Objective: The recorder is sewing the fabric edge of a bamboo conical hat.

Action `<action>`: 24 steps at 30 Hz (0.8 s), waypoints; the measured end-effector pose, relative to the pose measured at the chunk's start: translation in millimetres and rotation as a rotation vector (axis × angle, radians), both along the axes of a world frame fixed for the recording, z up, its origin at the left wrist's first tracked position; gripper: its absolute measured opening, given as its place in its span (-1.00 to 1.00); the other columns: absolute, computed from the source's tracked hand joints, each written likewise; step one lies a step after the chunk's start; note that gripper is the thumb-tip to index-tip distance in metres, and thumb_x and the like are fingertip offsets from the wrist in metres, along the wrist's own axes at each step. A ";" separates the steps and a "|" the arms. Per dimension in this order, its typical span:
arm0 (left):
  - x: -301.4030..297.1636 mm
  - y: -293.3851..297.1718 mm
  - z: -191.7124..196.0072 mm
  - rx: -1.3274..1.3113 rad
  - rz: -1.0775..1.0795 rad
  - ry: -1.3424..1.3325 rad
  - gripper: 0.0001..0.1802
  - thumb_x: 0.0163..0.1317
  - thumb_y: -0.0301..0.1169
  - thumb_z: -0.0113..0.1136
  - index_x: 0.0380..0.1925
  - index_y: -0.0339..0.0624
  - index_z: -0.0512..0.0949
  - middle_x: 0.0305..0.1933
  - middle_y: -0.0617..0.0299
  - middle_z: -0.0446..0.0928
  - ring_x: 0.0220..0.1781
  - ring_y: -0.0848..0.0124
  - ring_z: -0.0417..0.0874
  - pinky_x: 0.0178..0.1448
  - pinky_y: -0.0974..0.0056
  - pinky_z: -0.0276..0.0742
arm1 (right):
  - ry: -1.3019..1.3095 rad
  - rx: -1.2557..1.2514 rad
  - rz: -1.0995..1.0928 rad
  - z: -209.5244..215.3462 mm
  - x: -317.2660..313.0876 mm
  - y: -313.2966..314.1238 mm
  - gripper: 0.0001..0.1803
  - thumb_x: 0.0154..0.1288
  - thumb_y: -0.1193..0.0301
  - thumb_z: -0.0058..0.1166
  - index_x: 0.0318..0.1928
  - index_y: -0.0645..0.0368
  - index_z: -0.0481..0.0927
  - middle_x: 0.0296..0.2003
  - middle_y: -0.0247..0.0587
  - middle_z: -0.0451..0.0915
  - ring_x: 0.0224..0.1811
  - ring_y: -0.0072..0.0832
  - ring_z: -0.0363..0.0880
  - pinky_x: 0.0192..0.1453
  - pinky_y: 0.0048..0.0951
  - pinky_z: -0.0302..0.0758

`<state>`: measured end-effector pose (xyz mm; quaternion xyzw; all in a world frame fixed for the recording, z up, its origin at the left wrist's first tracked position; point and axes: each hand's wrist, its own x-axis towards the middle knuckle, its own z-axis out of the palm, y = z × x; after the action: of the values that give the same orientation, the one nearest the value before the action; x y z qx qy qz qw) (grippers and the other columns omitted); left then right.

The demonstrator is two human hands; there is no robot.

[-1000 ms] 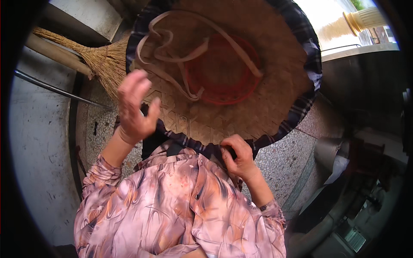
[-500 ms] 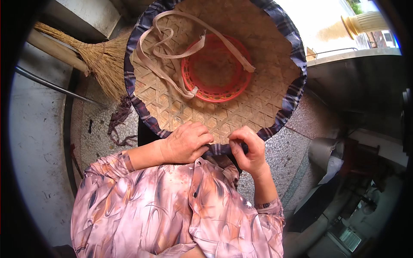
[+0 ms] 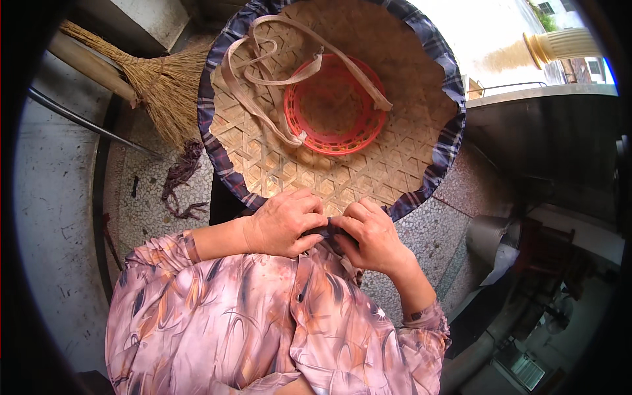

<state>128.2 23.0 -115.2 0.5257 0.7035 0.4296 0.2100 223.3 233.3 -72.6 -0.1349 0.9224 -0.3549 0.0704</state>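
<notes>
In front of me is a wide woven bamboo hat (image 3: pixel 263 161), its inner side up, with plaid cloth (image 3: pixel 447 131) folded round its rim. A red plastic ring like a small basket (image 3: pixel 296 122) is set in its middle, and a pale strap (image 3: pixel 240 102) lies loose in loops across it. At the near rim my left hand (image 3: pixel 286 220) is closed on the cloth edge. Close beside it, my right hand (image 3: pixel 368 234) pinches the same edge with bent fingers. Whether a needle or thread is between the fingertips is hidden.
A straw broom (image 3: pixel 164 85) and a metal rod (image 3: pixel 85 124) are at the left, above a speckled floor (image 3: pixel 421 240). Dark fibrous scraps (image 3: pixel 184 174) lie on that floor. To the right stand a dark panel (image 3: pixel 546 145) and a grey cylindrical container (image 3: pixel 486 237).
My right hand has moved left along the rim, up close to the left hand, and its palm has turned down. The hat has shifted slightly. My left hand stays on the rim.
</notes>
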 end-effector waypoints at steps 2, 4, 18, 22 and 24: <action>-0.5 -0.9 -1.4 0.003 0.005 0.012 -0.67 -0.07 -0.34 0.42 -0.26 -0.17 0.62 -0.18 0.16 0.53 -0.12 0.16 0.57 -0.08 0.15 0.56 | -0.023 0.010 0.014 -1.5 -3.7 -1.3 -0.77 0.01 0.45 0.24 -0.24 0.17 0.64 -0.39 -0.18 0.47 -0.26 -0.19 0.47 -0.17 -0.23 0.42; -0.9 -1.8 -1.6 0.007 0.013 0.023 -0.66 -0.07 -0.34 0.42 -0.25 -0.18 0.62 -0.18 0.16 0.53 -0.12 0.16 0.57 -0.09 0.15 0.56 | -0.051 0.022 -0.003 -2.0 -6.3 -2.4 -0.76 -0.01 0.41 0.26 -0.26 0.17 0.64 -0.38 -0.18 0.47 -0.24 -0.18 0.47 -0.16 -0.20 0.41; -1.9 -2.9 -1.1 -0.072 0.002 0.044 -0.69 -0.04 -0.31 0.36 -0.24 -0.11 0.63 -0.33 0.14 0.46 -0.22 0.15 0.56 -0.21 0.12 0.53 | -0.050 -0.034 0.036 -14.6 -4.5 -1.3 -0.84 -0.05 0.45 0.25 -0.37 0.12 0.61 -0.40 -0.21 0.47 -0.26 -0.21 0.46 -0.16 -0.22 0.35; -3.5 -3.7 -0.9 -0.050 -0.006 0.008 -0.77 -0.03 -0.33 0.36 -0.32 -0.09 0.64 -0.37 0.18 0.46 -0.26 0.19 0.56 -0.24 0.14 0.52 | -0.039 -0.082 0.044 -14.2 -2.9 1.5 -0.90 -0.03 0.48 0.24 -0.42 0.11 0.61 -0.43 -0.25 0.45 -0.28 -0.25 0.44 -0.20 -0.23 0.31; -4.0 -4.0 -3.6 0.059 0.008 0.020 -0.84 -0.06 -0.38 0.40 -0.41 -0.06 0.65 -0.41 0.25 0.48 -0.35 0.24 0.57 -0.32 0.20 0.50 | -0.046 -0.093 0.046 -12.2 -3.3 2.3 -0.91 -0.02 0.47 0.24 -0.44 0.10 0.60 -0.44 -0.26 0.44 -0.29 -0.26 0.44 -0.20 -0.23 0.31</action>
<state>124.2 19.0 -118.8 0.5332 0.6946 0.4458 0.1856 220.0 235.6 -84.7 -0.1510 0.8998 -0.3986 0.0933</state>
